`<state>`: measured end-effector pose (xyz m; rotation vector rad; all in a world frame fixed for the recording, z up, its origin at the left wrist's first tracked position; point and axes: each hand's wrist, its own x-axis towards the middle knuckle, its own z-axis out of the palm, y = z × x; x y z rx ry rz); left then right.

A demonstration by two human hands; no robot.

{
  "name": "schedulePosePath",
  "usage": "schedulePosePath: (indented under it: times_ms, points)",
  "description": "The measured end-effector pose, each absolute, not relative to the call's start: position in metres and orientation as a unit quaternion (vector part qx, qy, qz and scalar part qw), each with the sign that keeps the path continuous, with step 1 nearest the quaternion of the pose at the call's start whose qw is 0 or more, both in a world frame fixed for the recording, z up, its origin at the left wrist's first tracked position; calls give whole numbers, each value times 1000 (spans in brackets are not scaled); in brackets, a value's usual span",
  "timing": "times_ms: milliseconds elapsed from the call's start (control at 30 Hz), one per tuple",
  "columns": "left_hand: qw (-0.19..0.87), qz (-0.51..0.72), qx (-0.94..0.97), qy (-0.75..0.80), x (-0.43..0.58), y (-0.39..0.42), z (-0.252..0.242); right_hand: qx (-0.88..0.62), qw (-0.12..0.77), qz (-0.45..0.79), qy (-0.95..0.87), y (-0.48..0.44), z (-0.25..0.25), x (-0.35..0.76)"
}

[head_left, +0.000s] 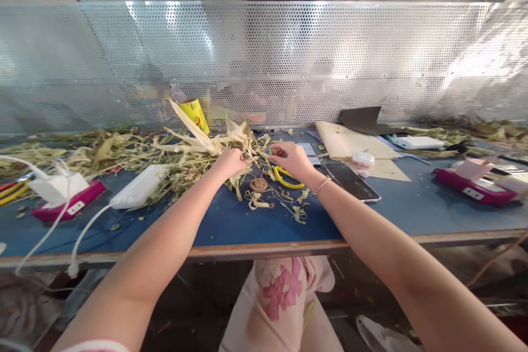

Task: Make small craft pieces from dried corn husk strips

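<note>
My left hand (231, 164) is closed around a bundle of dry corn husks (206, 143) on the blue table (231, 220). My right hand (292, 158) pinches a strip of husk next to the bundle, its fingers curled, and a thin bracelet circles the wrist. Yellow-handled scissors (285, 178) lie on the table just under my right hand. A small coiled brown piece (258, 183) and loose husk scraps (284, 201) lie in front of both hands.
A black phone (351, 180) lies right of my right wrist, with beige paper sheets (350, 146) behind it. A white charger (138, 189) with cable and magenta devices (68, 202) (474, 186) sit at the sides. A yellow roll (195, 114) stands by the perforated metal screen (264, 60).
</note>
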<state>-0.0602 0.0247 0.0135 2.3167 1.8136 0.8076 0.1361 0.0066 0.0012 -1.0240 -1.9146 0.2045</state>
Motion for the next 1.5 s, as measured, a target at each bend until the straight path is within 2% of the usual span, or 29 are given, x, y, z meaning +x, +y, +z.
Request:
schedulePosePath:
  times_ms: [133,333,433,567,733,933,1300,1500]
  points:
    - [15,199,779,594,-59,24,5,-427,458,89,-774,6,1,136]
    - [-1,264,786,560,-58,27,-3,-451,437,69,-775,5,1,136]
    - [64,323,773,543,-54,25,1,-449,434,69,-778,4,5,137]
    - [221,381,750,493,-43,18,10,-435,464,128,-761,1,9,137]
    - [263,420,762,417,-37,15,11,-387,526,212,-727,0,11,135]
    - [359,406,754,370,-35,11,9,-352,564,300,-684,-2,12,130]
    - [283,358,811,366,-29,-4,19,-324,649,314,-613,1,13,132]
    - [302,384,800,349,-27,-3,17,-311,640,300,-635,-2,16,131]
